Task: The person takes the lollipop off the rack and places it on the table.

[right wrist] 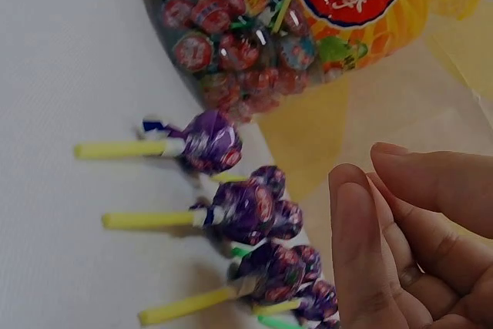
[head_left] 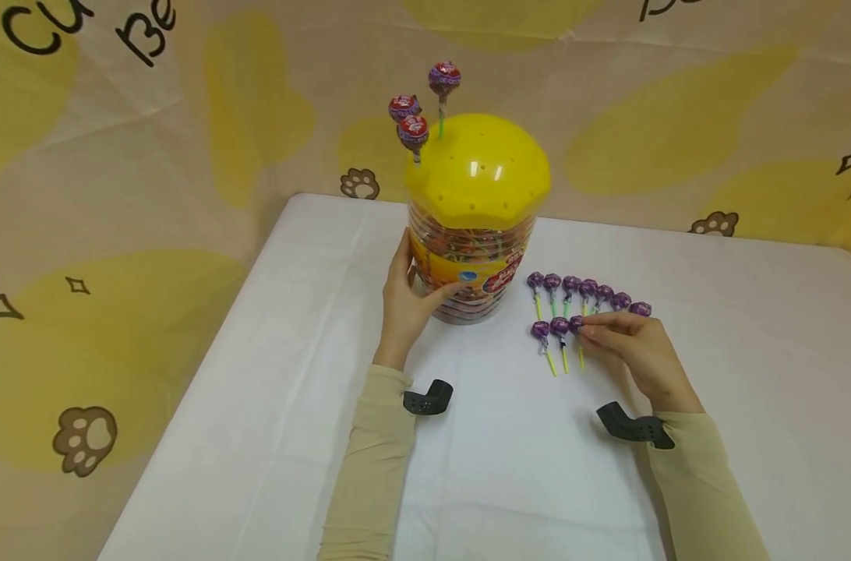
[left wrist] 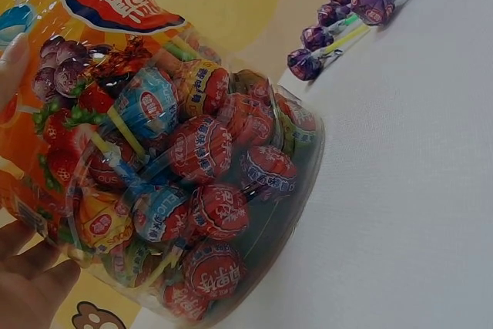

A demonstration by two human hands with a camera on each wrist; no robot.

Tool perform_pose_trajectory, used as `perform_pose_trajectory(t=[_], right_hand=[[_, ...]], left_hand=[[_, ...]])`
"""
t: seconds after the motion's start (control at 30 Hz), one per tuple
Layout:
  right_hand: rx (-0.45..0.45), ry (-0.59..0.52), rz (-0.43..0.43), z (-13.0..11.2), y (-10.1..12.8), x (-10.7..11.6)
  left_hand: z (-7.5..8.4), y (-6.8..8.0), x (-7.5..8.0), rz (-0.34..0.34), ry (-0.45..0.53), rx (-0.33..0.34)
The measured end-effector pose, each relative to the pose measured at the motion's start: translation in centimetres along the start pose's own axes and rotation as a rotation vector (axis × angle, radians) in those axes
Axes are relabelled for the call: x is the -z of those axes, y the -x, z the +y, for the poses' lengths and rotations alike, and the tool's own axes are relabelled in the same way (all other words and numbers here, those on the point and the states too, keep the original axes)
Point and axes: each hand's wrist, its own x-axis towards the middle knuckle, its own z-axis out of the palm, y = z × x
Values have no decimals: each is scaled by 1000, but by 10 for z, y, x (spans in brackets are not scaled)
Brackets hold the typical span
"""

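Observation:
A large clear candy jar (head_left: 476,243) packed with wrapped lollipops stands upright under a domed yellow lid (head_left: 492,167) with small holes. Three lollipops with red-and-purple wrappers, one of them at the back (head_left: 444,79), stand in the lid's left side. My left hand (head_left: 404,308) holds the jar, thumb across its front and fingers around its left side. My right hand (head_left: 636,347) hovers by the rightmost purple lollipop (right wrist: 269,271) of the near row. In the right wrist view its thumb and fingertips are apart from that lollipop, with nothing between them.
Behind the near row of three, a second row of several purple lollipops (head_left: 570,286) curves to the right of the jar. Their yellow and green sticks point toward me. All lie on a white-covered table (head_left: 292,351), with a patterned cloth (head_left: 650,117) hanging behind and at the left.

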Motion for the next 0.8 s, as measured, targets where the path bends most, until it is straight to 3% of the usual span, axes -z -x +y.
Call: perform_pose_trajectory(t=[0.3, 0.8], right_hand=[[144, -68, -46, -36, -8, -23], [250, -46, -1, -108, -29, -56]], left_hand=[[0, 1, 1, 2, -3, -6], [2, 1, 1, 5, 9, 8]])
